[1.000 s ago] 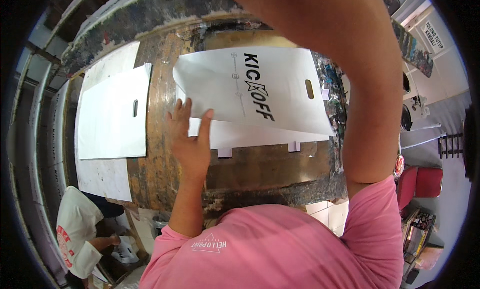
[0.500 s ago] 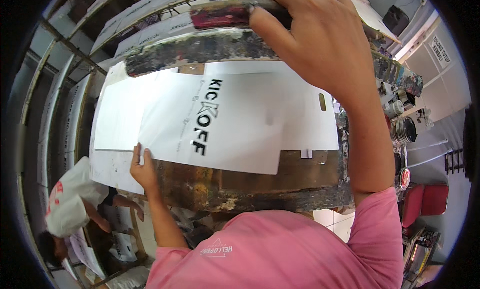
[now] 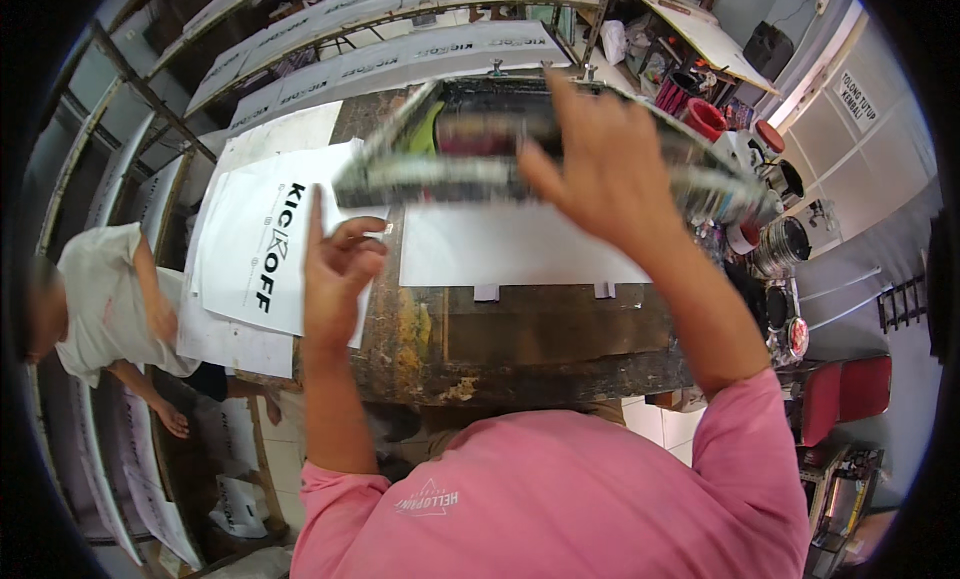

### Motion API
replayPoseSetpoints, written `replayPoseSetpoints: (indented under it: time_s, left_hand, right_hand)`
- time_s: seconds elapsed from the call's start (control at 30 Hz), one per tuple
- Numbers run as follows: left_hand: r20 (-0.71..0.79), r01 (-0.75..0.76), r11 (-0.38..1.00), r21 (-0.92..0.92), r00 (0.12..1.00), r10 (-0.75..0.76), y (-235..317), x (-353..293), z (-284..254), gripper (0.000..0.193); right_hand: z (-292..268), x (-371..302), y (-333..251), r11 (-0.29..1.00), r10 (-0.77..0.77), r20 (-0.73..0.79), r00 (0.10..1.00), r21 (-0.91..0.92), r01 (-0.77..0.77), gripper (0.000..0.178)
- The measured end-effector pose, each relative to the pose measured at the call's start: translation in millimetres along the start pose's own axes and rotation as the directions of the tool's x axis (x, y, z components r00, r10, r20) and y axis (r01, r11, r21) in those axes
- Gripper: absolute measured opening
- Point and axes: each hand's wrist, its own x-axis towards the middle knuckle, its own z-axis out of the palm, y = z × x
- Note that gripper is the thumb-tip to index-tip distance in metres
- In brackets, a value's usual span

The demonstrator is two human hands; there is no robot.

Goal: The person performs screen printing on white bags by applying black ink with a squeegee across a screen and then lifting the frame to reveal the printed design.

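My left hand hovers over the right edge of a white printed bag, fingers spread and holding nothing visible. The bag lies on other white sheets at the table's left, with bold black lettering across it. My right hand reaches over the near bar of a paint-stained screen-printing frame. Its index finger and thumb stretch apart, but motion smears them, and whether they grip the frame I cannot tell. Inside the frame are a blurred dark-red patch and a yellow-green piece. A blank white sheet lies below the frame.
Under the sheets is a stained wooden table. Racks of printed bags stand behind and left. At the left, a person in a light shirt bends near the rack. Cans line the right side, near a red chair.
The printed bag has moved left, and my left hand has let go of it. The frame has come down with my right hand. The person at left has shifted upward in view.
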Motion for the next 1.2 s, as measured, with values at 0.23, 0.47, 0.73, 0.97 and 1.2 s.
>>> replayPoseSetpoints:
  time_s: [0.23,0.47,0.73,0.97,1.2]
  left_hand:
    - [-0.303,0.366,0.776,0.514,0.924,-0.234,-83,-64,40,0.098]
    - [-0.194,0.171,0.364,0.915,0.981,0.027,-140,-90,15,0.104]
    - [-0.153,0.145,0.416,0.898,0.988,-0.016,-130,-85,15,0.116]
    - [-0.197,0.199,0.423,0.884,0.979,-0.047,-129,-86,17,0.114]
    - [-0.197,0.154,0.480,0.864,0.980,0.040,-132,-88,17,0.112]
  right_hand:
    - [56,-131,-9,0.946,-0.069,0.507,0.859,0.307,-0.105,0.045]
    - [104,-184,-39,0.942,-0.020,0.613,0.790,0.277,-0.191,0.056]
    - [205,-122,21,0.961,-0.055,0.358,0.932,0.272,-0.048,0.062]
    - [316,-12,103,0.987,-0.054,0.301,0.952,0.158,0.006,0.038]
    - [327,46,137,0.988,-0.068,0.406,0.911,0.156,0.004,0.045]
